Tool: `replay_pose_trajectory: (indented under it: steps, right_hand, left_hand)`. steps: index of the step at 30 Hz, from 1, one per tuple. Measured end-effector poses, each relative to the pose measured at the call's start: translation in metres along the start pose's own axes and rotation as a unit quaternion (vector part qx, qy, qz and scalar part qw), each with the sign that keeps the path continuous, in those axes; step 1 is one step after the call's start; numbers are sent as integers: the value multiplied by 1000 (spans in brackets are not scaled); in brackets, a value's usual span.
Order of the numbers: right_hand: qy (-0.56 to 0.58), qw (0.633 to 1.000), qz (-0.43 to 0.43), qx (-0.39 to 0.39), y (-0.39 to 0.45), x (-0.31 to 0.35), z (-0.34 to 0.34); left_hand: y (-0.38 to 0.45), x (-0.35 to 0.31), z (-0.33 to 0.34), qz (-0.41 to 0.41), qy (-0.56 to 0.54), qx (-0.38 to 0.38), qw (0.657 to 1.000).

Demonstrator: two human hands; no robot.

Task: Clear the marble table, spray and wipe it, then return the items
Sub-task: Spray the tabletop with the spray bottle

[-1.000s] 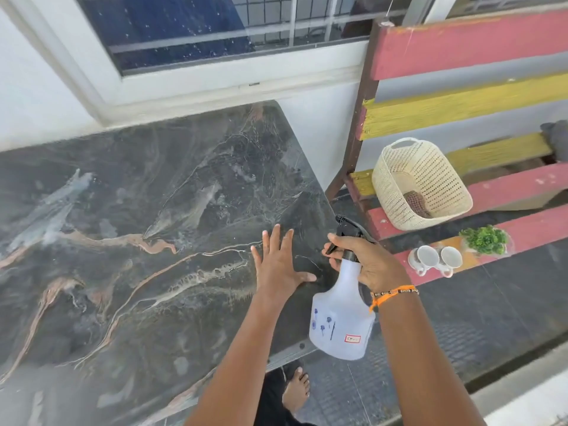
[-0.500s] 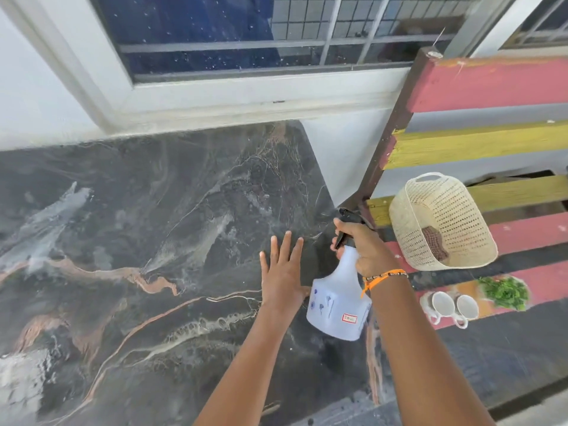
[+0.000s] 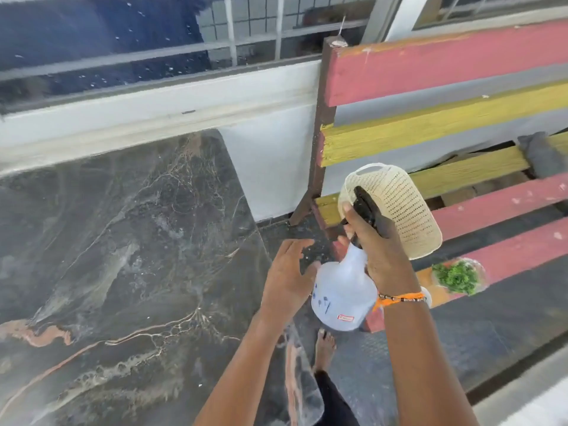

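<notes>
Spraying stage | my right hand (image 3: 381, 256) is gripping the translucent white plastic spray bottle (image 3: 342, 290) | left hand (image 3: 287, 279) is spreading open, empty, beside it | next I'm fetching a cloth for the dark veined marble table (image 3: 123, 256)

Item count, head view: one marble bench (image 3: 129, 272), its surface bare of loose items. One spray bottle (image 3: 342, 298), translucent white with a black trigger head, positioned off the right edge of the bench. Two hands: one left hand (image 3: 287, 279) with fingers spread at the bench's right edge, one right hand (image 3: 379, 250) closed around the bottle neck. One orange wrist band (image 3: 399, 298). One slatted seat (image 3: 461, 124) in red and yellow, to the right of the bench. On its slats: one cream woven basket (image 3: 399, 210), one green plant (image 3: 456, 276), one dark grey cloth (image 3: 542, 153). One bare foot (image 3: 324, 348) on the floor.
</notes>
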State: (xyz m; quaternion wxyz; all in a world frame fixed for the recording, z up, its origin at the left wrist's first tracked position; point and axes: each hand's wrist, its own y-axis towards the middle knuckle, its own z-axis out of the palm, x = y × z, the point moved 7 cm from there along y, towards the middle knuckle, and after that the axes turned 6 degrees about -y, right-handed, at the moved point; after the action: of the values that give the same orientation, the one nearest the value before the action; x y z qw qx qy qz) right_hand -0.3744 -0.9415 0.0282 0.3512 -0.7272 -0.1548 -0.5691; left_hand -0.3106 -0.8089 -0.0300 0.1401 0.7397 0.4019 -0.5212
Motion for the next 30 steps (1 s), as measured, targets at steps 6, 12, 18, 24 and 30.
replay_pose_trajectory:
  steps: [6, 12, 18, 24, 30]
  right_hand:
    - [-160, 978, -103, -82, 61, 12, -77]
    - [-391, 904, -141, -101, 142, -21, -124]
    - [-366, 922, -84, -93, 216, -71, -148]
    - [-334, 939, -79, -22, 253, -111, -133]
    - [-321, 941, -106, 30, 268, -139, -128]
  left_hand:
    - [51, -39, 84, -19, -22, 7, 1000]
    - [91, -52, 136, -43, -16, 1, 999]
    - [116, -43, 149, -77, -37, -47, 995]
    - [138, -25, 171, -128, -18, -31, 991]
    - [147, -2, 187, -166, -9, -16, 986]
